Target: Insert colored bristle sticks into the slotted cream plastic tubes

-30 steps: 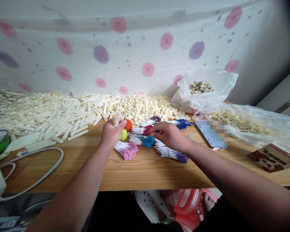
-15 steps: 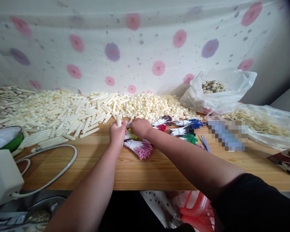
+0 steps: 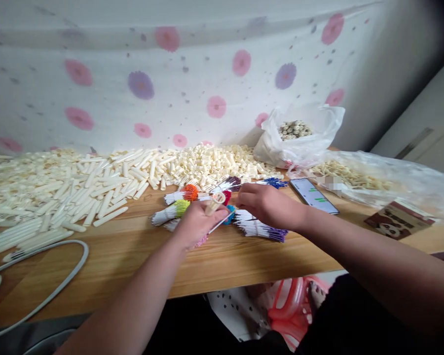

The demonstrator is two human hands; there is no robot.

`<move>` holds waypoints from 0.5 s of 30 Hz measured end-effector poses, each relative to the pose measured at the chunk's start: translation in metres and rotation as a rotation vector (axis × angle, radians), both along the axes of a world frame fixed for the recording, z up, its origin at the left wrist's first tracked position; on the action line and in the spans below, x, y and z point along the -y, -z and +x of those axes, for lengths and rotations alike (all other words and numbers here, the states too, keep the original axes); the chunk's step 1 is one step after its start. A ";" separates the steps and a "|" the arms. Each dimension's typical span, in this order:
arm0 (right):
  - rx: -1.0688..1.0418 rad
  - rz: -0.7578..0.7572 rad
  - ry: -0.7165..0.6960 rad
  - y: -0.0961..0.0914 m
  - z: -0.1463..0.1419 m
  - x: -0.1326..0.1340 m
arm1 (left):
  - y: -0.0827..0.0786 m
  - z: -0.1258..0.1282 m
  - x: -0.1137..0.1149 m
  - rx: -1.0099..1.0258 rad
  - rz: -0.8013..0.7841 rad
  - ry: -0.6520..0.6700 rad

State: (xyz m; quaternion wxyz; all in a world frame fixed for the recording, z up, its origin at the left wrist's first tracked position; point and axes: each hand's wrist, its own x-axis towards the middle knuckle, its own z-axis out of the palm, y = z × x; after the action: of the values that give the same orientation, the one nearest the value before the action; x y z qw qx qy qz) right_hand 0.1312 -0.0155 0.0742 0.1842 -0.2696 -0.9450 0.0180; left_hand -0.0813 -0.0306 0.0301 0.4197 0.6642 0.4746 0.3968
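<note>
My left hand (image 3: 198, 222) is closed around a cream plastic tube (image 3: 216, 201) whose open end faces up. A thin white stick also juts from this hand toward the right. My right hand (image 3: 261, 203) is over the bundles with its fingers pinched together; what they hold is hidden. Around both hands lie bundles of thin white sticks with coloured tips: an orange bundle (image 3: 181, 194), a yellow-green bundle (image 3: 170, 212), a purple-tipped bundle (image 3: 261, 229) and a dark-tipped bundle (image 3: 227, 184). My left hand covers most of a pink one.
Loose cream plastic pieces (image 3: 107, 180) are heaped along the back of the wooden table (image 3: 140, 266). At the right are a white plastic bag (image 3: 274, 143), a phone (image 3: 314, 195), a clear bag of pale pieces (image 3: 355, 175) and a small box (image 3: 397, 219). A white cable (image 3: 72, 273) loops at left.
The view has turned right. My right hand has moved from the bundles beside my left hand to those farther right. My left hand now tilts the cream tube, and a thin stick shows beside it.
</note>
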 end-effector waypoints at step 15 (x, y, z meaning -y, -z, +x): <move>-0.897 -0.717 0.287 0.046 0.096 0.026 | 0.005 0.125 -0.004 0.094 0.009 0.210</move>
State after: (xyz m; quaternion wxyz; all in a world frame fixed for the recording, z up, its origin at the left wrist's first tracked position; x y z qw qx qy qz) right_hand 0.2274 -0.0414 0.0279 0.4639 -0.4060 -0.6640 0.4233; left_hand 0.0435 -0.0263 0.0256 0.4777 0.6927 0.3805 0.3837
